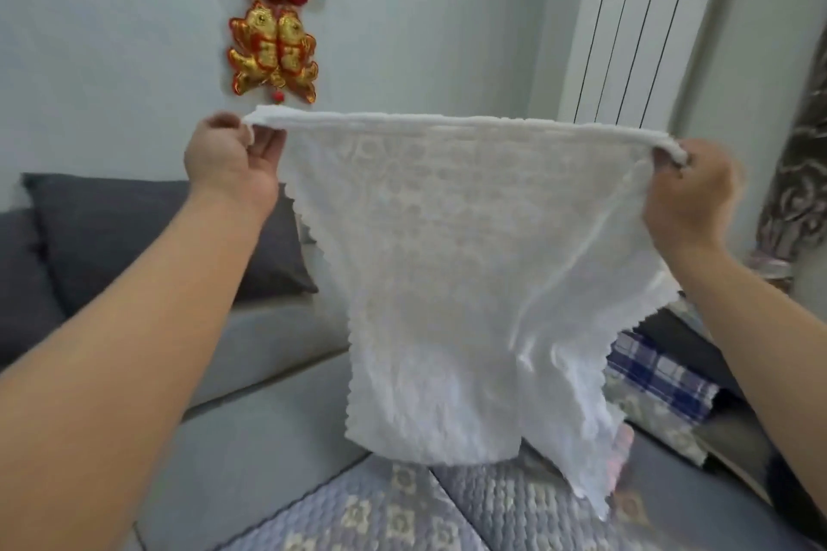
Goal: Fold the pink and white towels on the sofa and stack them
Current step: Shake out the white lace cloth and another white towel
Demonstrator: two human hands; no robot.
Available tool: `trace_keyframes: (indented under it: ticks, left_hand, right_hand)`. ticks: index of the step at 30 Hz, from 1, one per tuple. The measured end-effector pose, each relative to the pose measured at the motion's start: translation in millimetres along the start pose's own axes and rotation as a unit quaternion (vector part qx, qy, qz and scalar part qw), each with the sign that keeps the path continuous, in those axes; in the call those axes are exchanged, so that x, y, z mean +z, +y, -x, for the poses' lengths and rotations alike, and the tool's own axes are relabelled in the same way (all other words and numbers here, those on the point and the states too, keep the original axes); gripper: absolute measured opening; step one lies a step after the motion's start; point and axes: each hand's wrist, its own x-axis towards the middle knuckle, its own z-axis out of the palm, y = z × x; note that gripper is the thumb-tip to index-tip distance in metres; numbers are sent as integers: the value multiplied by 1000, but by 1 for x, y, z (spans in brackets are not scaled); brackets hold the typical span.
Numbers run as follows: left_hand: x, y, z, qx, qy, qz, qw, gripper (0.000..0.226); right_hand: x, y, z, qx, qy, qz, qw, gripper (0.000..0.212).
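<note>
So I was standing over the sofa (268,344), which is the biggest thing in the room, with its quilted blue cover running out under my arms. Above the seat I had the white towel (447,264) held up in the air, hanging well clear of the sofa except that the lowest corner was down close to the cover. It wasn't hanging flat either: the right side drooped lower and had a long crease in it.

My left hand (232,166) was pinching the top left corner and my right hand (691,197) the top right one, fingers curled around the hem, so the top edge ran pretty taut between them. All the rest of the cloth hung below my fingers.

Tip for this step, I'd say: keep the top edge tight and level, shake that crease out, and only then bring the corners together, or the fold ends up crooked. A bit of pink (622,456) peeked out behind the lower edge, maybe the other towel, couldn't tell.
</note>
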Motion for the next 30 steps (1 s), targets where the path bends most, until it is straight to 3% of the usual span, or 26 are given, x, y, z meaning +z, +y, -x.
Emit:
trace_keyframes:
  ticks: [2, 4, 5, 6, 8, 10, 12, 14, 16, 18, 20, 25, 26, 28, 30]
  left_hand:
    - [-26, 0, 15, 3, -7, 31, 999, 42]
    - [-68, -7, 34, -22, -6, 11, 1000, 42]
    - [-95, -11, 46, -44, -9, -12, 999, 40]
    - [-130, -13, 58, -61, -5, -40, 997, 36]
    - [-211, -15, 87, -90, 7, -110, 990, 23]
    - [-295, -16, 130, -161, 42, -199, 966, 17]
    - [-372, -21, 177, -245, 158, -326, 899, 27]
    - [-440, -25, 219, -312, 251, -428, 810, 38]
    - [-476, -28, 249, -343, 292, -453, 769, 35]
    - [-487, -34, 269, -352, 317, -426, 770, 31]
    - [-485, -42, 283, -346, 327, -419, 773, 26]
    - [-489, -51, 315, -349, 289, -494, 742, 13]
    - [-500, -51, 321, -353, 244, -561, 708, 16]
    - [-527, -47, 332, -329, 75, -750, 569, 21]
    - [-551, -42, 341, -282, -71, -844, 451, 17]
  right_hand:
    - [-6, 1, 23, 28, -46, -41, 998, 37]
    - [-17, 4, 53, 86, -233, -37, 968, 41]
    - [-25, 9, 71, 117, -371, -19, 921, 42]
    - [-33, 20, 92, 135, -506, 16, 852, 42]
    - [-45, 45, 140, 146, -678, 97, 713, 43]
    - [-53, 69, 198, 196, -742, 112, 632, 37]
    - [-55, 84, 261, 232, -765, 99, 592, 31]
    - [-51, 101, 323, 201, -782, 96, 582, 41]
    - [-50, 112, 381, 192, -771, 66, 604, 39]
    - [-55, 112, 424, 197, -712, 51, 673, 18]
    - [-60, 113, 448, 244, -644, 31, 724, 23]
    - [-77, 118, 478, 289, -635, 43, 715, 28]
    - [-83, 119, 481, 289, -630, 59, 718, 28]
    - [-98, 122, 490, 242, -637, 108, 724, 29]
    - [-113, 123, 503, 193, -674, 158, 695, 26]
